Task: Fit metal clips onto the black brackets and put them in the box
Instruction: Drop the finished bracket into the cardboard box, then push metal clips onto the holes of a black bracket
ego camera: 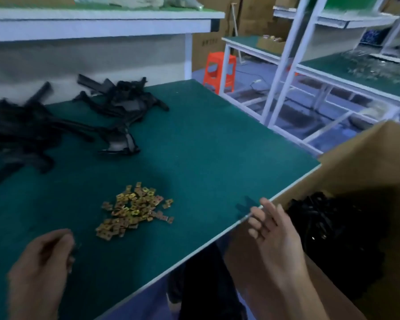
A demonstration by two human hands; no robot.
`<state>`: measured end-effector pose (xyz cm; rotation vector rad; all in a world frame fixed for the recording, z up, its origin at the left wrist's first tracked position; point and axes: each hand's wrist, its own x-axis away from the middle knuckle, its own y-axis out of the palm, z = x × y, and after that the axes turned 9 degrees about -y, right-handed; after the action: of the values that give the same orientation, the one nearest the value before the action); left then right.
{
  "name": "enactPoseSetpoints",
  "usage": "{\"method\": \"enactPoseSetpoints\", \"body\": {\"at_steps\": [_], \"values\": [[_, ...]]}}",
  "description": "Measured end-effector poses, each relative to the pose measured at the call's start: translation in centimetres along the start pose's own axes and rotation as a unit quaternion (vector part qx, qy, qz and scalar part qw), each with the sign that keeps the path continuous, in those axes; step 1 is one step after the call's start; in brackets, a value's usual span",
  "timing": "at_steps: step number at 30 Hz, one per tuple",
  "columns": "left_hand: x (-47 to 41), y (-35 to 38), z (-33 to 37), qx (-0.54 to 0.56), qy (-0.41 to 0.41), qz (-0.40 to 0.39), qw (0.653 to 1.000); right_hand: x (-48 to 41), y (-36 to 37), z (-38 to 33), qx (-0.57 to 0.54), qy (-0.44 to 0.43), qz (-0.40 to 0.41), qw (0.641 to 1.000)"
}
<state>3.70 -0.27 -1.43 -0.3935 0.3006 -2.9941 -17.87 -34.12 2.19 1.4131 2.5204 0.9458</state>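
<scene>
Left hand [39, 269] curls its fingers, contents unclear; right hand [277, 239] spreads empty fingers beside the box [367, 158].

Left hand [44, 257] hovers near clips [134, 209]; right hand [275, 232] beside box [367, 158].

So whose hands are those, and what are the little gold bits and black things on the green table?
Those are a person's two bare hands, filmed by a camera worn on their head, looking down. No robot here. The gold bits are metal clips, heaped on the green table. The black things behind are brackets waiting for clips. The cardboard box on the right holds more black brackets. The right hand is open near the table edge, holding nothing. The left hand has curled fingers, but it is too blurry to tell whether they hold anything.
</scene>
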Motion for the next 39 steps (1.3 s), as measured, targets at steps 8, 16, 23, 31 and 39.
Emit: {"method": "enactPoseSetpoints", "body": {"at_steps": [8, 16, 23, 31, 39], "values": [[-0.5, 3.5, 6.1, -0.095, 0.084, -0.038, 0.991, 2.8, 12.3, 9.1, 0.310, -0.152, -0.276, 0.897], [-8.3, 9.2, 10.5, -0.262, 0.156, -0.038, 0.952, 3.5, 12.4, 12.0, 0.439, -0.315, -0.243, 0.805], [-13.0, 12.0, 11.8, -0.513, 0.196, -0.077, 0.832, 3.4, 12.6, 11.9, 0.434, -0.316, -0.241, 0.808], [-12.8, 9.4, 9.8, -0.558, 0.279, -0.032, 0.781, 3.4, 12.6, 12.0, 0.436, -0.305, -0.253, 0.808], [-12.3, 10.0, 10.9, -0.543, 0.228, -0.021, 0.808, 3.4, 12.9, 12.1, 0.444, -0.311, -0.247, 0.803]]}}
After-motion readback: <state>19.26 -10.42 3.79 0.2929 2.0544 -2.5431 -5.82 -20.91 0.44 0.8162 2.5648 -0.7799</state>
